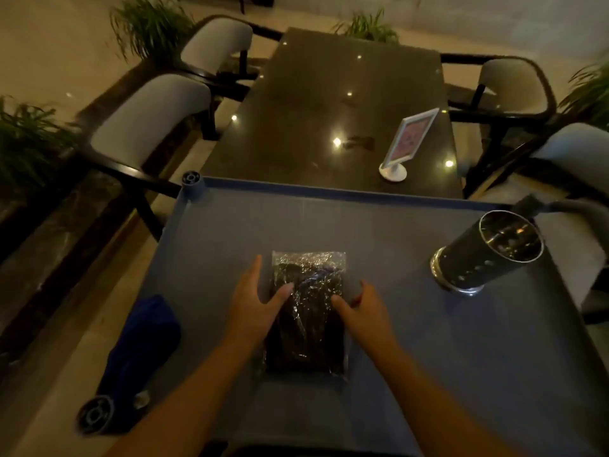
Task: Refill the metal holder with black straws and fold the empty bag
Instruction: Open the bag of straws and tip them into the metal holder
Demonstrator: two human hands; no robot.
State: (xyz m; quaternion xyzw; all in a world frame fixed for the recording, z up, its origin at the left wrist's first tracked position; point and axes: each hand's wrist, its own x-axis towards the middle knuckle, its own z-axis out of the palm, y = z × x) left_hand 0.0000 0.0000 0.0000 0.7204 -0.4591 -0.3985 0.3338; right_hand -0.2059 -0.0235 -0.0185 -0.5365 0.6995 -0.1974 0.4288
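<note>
Crinkled clear plastic bag of black straws [308,311] lies flat mid-surface on the grey-blue plastic cart top [428,341], its long axis running from the near edge toward the far edge. Left hand [255,306] rests spread-fingered against the bag's left side; right hand [367,313] presses loosely curled fingers on its right side. Shiny cylindrical perforated metal holder [484,253] stands near the right edge, well apart. Dark blue cloth [141,351] drapes over the left edge.
</note>
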